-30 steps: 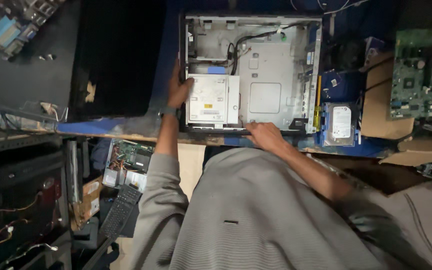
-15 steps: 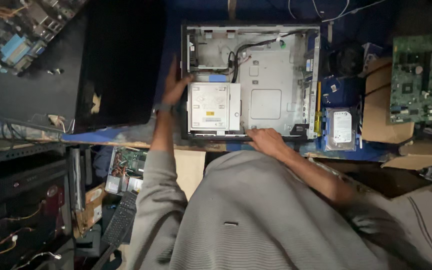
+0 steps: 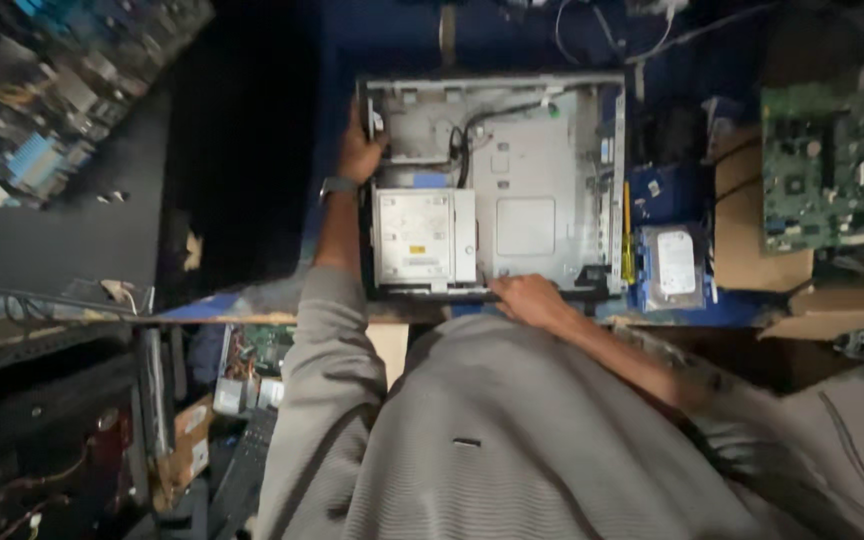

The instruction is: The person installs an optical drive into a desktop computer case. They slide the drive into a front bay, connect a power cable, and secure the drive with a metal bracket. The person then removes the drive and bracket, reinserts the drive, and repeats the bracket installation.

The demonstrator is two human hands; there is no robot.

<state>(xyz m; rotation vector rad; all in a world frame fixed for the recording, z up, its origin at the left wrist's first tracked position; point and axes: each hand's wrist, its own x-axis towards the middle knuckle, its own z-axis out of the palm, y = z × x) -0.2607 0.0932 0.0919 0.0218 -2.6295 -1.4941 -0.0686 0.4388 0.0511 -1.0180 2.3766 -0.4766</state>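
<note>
An open grey desktop computer case [image 3: 552, 160] lies flat on the blue workbench, with a silver optical drive [image 3: 422, 237] in its near left corner and black cables near its top. My left hand [image 3: 360, 152] grips the case's left wall near the far corner; a watch sits on that wrist. My right hand [image 3: 527, 296] rests on the case's near edge, just right of the drive, fingers curled over the rim.
A hard drive [image 3: 676, 262] lies right of the case beside a yellow-handled tool [image 3: 628, 235]. A green circuit board [image 3: 837, 165] sits on cardboard at far right. Another board [image 3: 47, 95] lies at top left on a black surface. Clutter fills the floor below the bench edge.
My left hand has slid along the case's left wall toward the far corner. The right hand stays on the near edge. The view has shifted slightly downward.
</note>
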